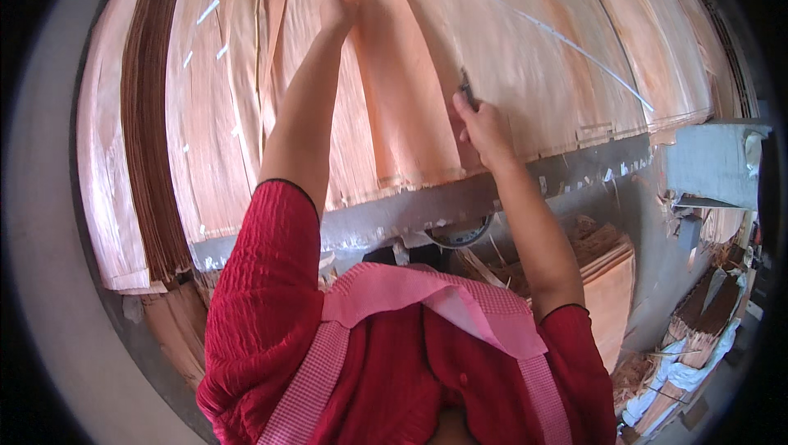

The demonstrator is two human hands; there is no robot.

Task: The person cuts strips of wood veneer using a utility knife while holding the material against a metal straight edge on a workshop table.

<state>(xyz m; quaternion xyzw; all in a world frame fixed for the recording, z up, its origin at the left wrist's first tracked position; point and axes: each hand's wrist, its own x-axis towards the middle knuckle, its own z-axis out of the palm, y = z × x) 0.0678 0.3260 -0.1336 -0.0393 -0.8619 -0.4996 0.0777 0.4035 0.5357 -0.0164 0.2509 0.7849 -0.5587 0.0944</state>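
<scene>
We kept our hands apart; our right hand (487,135) closed round a slim dark knife (467,89); our left hand (339,10) met the wood veneer strip (398,104) atop the bench (394,213), its grip unclear.

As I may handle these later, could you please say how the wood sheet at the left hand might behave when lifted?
The wood sheet looks thin and curved near the left hand, so it probably flexes and is likely light. Its lengthwise grain suggests it could split.
</scene>
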